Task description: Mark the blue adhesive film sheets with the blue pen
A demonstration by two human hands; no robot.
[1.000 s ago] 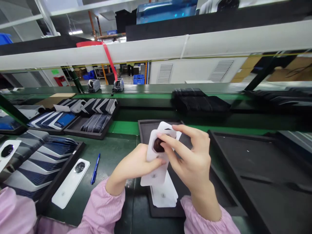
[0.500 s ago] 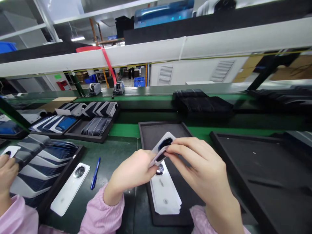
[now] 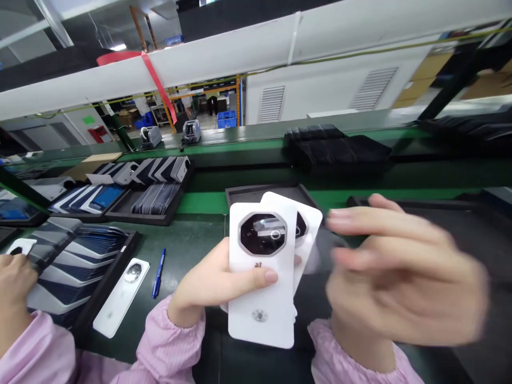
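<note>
My left hand is closed on a white phone back cover, thumb across its face. The cover stands upright facing me, its dark octagonal camera window at the top. A second white cover fans out behind it to the right, in the same grip. My right hand hovers just right of the covers, blurred by motion. Its fingers stretch leftward and hold nothing. Below the covers lies a black tray, mostly hidden.
A co-worker's hand in a pink sleeve reaches into a tray of stacked covers at far left. One white cover and a blue pen lie on the green mat. Further trays, black stacks and tape dispensers stand behind.
My left hand has raised the covers from edge-on to upright and facing me. My right hand has let go and swung off to the right. The camera has tilted down slightly.
</note>
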